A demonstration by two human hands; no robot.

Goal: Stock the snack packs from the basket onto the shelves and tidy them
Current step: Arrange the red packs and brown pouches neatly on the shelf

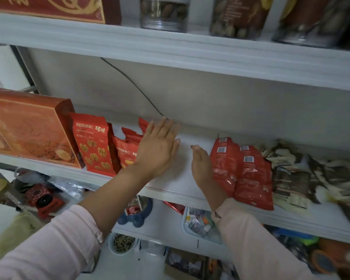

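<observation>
On the middle white shelf [176, 186], red walnut snack packs [93, 144] stand upright at the left, with more red packs [127, 146] leaning behind my left hand. My left hand [158, 148] is flat with straight fingers, pressing against those packs from their right side. My right hand [202, 166] is held edge-on with straight fingers, touching the left side of two red packs [242, 174] that lie on the shelf at the right. A bare strip of shelf separates my two hands. No basket is in view.
An orange gift box [28, 126] fills the shelf's left end. Dark brown and white packs [303, 174] lie heaped at the right. Jars of nuts [164, 13] stand on the upper shelf. A thin black cable [133, 85] runs down the back wall. Cluttered bins sit below.
</observation>
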